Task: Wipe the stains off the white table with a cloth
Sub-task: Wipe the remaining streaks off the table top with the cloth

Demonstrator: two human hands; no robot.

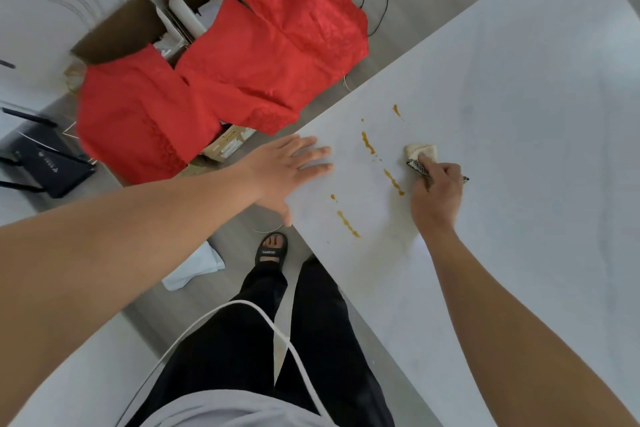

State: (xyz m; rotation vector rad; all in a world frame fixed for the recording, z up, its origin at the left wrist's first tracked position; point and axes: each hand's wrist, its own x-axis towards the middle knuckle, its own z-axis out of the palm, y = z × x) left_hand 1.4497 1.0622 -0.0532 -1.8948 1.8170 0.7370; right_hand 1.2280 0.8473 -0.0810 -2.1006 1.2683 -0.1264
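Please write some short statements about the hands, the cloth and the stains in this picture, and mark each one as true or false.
1. The right hand holds the cloth on the table. True.
2. The left hand grips a second cloth. False: it lies flat on the table with straight fingers and holds nothing.
3. The stains lie between the two hands. True.
4. The table is already wiped clean. False: several orange-brown streaks are on it.
5. The red fabric lies on the table. False: it is draped over boxes on the floor beside the table.
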